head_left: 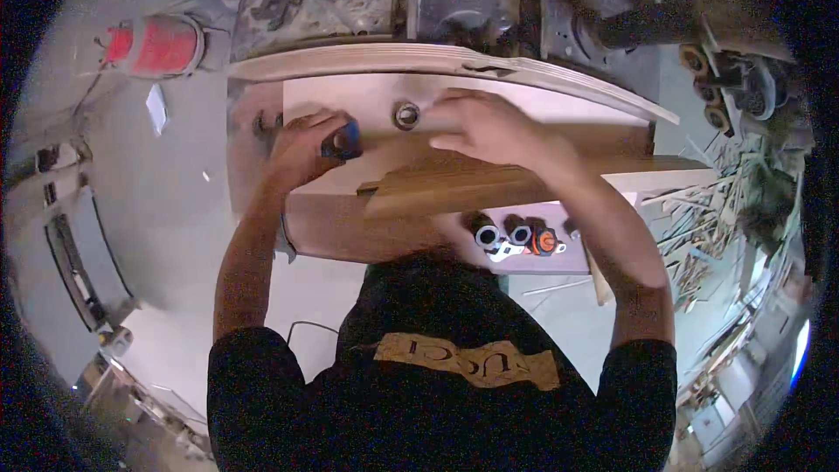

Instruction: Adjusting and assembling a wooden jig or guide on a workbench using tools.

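My left hand (301, 153) is closed round a small blue and black object (346, 140) near the left part of a pale board (350, 96). The kind of that object is not clear. My right hand (489, 127) hovers over the board's middle, its fingers blurred, with thumb and fingers apart and nothing visible in them. Just left of its fingertips stands a round metal ring-shaped piece (406, 115). A brown wooden board (472, 183) lies nearer to me, under my right forearm.
Two round metal-rimmed pieces (488, 234) and an orange and black tool (545, 242) sit on a pale surface close to my body. Long wooden strips (367, 59) run along the far side. Scrap sticks (699, 218) litter the right floor; a red cylinder (162, 44) stands far left.
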Available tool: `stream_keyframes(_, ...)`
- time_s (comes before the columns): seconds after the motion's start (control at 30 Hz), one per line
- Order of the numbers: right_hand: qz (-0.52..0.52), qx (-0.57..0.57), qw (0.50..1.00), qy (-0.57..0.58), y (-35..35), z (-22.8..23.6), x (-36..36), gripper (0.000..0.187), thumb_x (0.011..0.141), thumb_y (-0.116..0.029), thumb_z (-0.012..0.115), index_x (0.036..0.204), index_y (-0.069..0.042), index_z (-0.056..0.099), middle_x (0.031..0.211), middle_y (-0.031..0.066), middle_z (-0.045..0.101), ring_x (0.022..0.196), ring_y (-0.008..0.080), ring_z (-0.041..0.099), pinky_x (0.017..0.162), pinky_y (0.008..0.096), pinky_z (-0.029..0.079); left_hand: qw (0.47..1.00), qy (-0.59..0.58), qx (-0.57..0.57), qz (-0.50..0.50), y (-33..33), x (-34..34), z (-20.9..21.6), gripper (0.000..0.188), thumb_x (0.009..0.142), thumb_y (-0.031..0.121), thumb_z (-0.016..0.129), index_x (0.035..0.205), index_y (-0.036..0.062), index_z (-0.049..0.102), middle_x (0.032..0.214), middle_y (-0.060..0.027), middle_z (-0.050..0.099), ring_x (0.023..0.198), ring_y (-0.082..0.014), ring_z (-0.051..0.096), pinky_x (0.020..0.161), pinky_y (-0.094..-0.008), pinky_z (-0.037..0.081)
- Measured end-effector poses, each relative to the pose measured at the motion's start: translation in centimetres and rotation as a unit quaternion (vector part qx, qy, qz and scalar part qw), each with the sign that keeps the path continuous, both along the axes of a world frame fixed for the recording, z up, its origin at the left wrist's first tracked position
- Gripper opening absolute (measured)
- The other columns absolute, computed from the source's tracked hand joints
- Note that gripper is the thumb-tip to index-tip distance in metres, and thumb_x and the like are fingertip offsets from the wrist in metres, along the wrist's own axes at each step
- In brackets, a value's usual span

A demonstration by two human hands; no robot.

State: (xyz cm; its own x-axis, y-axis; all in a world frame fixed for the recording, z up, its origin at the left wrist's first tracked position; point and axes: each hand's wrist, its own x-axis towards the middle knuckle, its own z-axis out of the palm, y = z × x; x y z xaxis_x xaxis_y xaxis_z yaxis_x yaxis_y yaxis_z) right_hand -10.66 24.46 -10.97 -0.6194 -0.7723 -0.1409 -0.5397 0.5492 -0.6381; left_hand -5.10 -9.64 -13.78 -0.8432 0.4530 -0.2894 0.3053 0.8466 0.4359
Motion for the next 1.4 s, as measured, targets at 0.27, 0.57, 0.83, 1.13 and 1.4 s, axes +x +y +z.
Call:
stream_keyframes(0.27,0.080,0.156,0.968,0.178,-7.7,-9.3,-0.9,0.054,0.081,-0.013,0.070,0.134,-0.014,0.060,0.126,0.0155,0.063,0.107,0.0348,0.070,0.083,0.0461,0.063,0.984,0.100,0.079,0.123,0.0,3.3,-1.0,0.059,0.080,0.023,0.083,0.134,0.0126,0.062,0.133,-0.0115,0.065,0.122,-0.0327,0.062,0.103,-0.0426,0.051)
stream_keyframes(0.57,0.015,0.083,0.995,0.057,-4.4,-2.9,-1.0,0.045,0.080,-0.014,0.072,0.123,-0.007,0.063,0.112,0.0166,0.064,0.095,0.0367,0.070,0.082,0.0460,0.059,0.951,0.141,0.274,0.012,7.6,-11.5,7.5,0.030,0.093,0.013,0.066,0.122,0.0048,0.068,0.117,-0.0166,0.069,0.111,-0.0363,0.065,0.097,-0.0420,0.052)
stream_keyframes(0.83,-0.189,0.087,0.978,-0.019,4.4,6.0,4.1,0.055,0.080,-0.021,0.082,0.130,-0.005,0.063,0.123,0.0206,0.066,0.107,0.0408,0.068,0.090,0.0476,0.058,0.926,-0.061,0.158,-0.336,18.5,-24.6,-3.0,0.055,0.069,0.010,0.082,0.121,0.0053,0.064,0.122,-0.0158,0.063,0.123,-0.0366,0.059,0.105,-0.0417,0.048)
stream_keyframes(1.13,-0.436,-0.019,0.900,0.005,9.9,9.2,10.1,0.055,0.074,-0.023,0.092,0.118,0.000,0.069,0.111,0.0141,0.071,0.094,0.0231,0.072,0.076,0.0333,0.059,0.908,-0.114,0.219,-0.338,18.5,-25.6,-6.6,0.065,0.074,0.000,0.072,0.136,0.0158,0.063,0.134,-0.0100,0.064,0.134,-0.0329,0.055,0.117,-0.0423,0.041)
stream_keyframes(1.4,-0.483,-0.121,0.866,-0.034,10.9,7.9,12.1,0.059,0.070,-0.025,0.093,0.116,0.003,0.069,0.109,0.0164,0.072,0.097,0.0308,0.070,0.081,0.0373,0.055,0.893,-0.124,0.239,-0.362,19.2,-25.6,-3.9,0.052,0.071,0.004,0.077,0.121,0.0028,0.066,0.116,-0.0143,0.069,0.112,-0.0338,0.066,0.100,-0.0381,0.051)
